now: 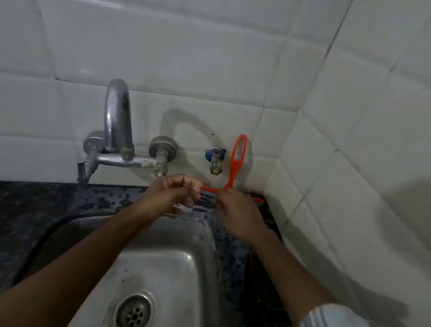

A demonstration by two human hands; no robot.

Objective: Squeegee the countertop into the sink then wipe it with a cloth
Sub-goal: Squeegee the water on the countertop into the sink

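Note:
An orange squeegee (236,163) stands against the back wall, its looped handle pointing up and its blade along the wet dark granite countertop (9,206) behind the sink. My right hand (240,216) grips the squeegee where handle meets blade. My left hand (173,196) has its fingers curled at the blade's left end, touching it. The steel sink (174,268) with its round drain (135,315) lies directly below both hands. No cloth is in view.
A chrome tap (115,127) with two wall mounts juts from the white tiled wall, left of the hands. A small blue-capped valve (215,159) sits beside the squeegee handle. A tiled side wall (375,158) closes the right side.

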